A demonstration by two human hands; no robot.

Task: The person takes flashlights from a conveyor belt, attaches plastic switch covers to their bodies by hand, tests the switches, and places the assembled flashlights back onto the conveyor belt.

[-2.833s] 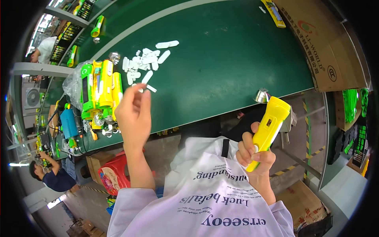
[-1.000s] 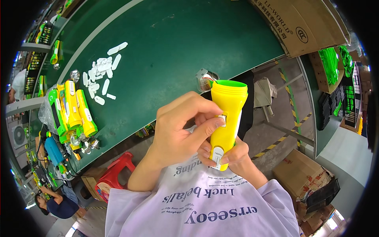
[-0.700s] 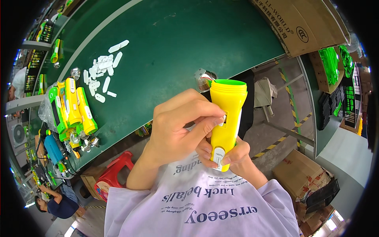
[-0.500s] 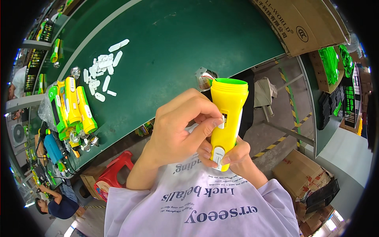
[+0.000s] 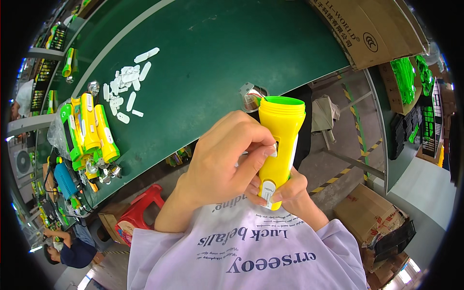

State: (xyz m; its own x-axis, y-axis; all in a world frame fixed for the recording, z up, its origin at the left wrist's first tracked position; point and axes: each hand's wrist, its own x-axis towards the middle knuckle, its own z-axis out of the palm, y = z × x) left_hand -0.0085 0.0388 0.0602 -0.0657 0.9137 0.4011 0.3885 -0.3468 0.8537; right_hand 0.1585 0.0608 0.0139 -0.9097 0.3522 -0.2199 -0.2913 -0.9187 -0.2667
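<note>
head: left hand point(image 5: 224, 157) partly hides flashlight point(image 5: 284, 126); reflector point(image 5: 251, 100) near

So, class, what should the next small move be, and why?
Probably the left hand should press the small white piece into the dark opening: the piece is pinched at that opening's edge, while the right hand holds the yellow flashlight body.

Green bench point(image 5: 208, 53): white plastic pieces point(image 5: 131, 100) scattered; yellow-green flashlights point(image 5: 89, 126) heaped at left.
</note>
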